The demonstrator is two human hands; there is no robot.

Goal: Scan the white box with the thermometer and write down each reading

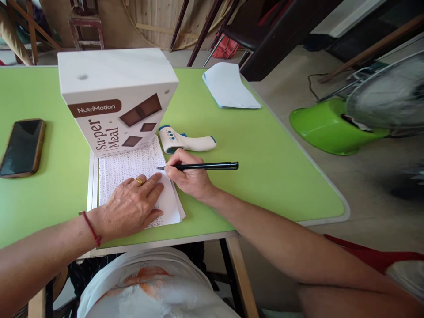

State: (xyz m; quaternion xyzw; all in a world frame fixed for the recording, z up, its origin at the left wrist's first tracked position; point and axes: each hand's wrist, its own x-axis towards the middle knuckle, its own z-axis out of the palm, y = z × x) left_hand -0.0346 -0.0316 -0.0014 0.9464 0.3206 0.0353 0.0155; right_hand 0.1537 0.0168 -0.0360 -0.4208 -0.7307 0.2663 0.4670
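Observation:
In the head view my right hand [192, 176] pinches a black pen [212, 166], whose tip meets a sheet of paper [170, 203] filled with handwritten lines. Flat across the lower part of this sheet lies my left hand [132, 205], fingers stretched out, with a gold ring and a red wrist cord. Other sheets show beneath it. A tall white NutriMotion box [115, 101] stands at the far end of the paper and hides part of it. Just beyond my right hand rests a white and blue infrared thermometer [188, 142].
A phone [23, 148] lies at the left of the green table [265, 176]. Folded white paper [230, 86] is near the far right edge. Beyond the table are a green stool [321, 128], a fan [394, 92] and a small wooden stool [86, 26].

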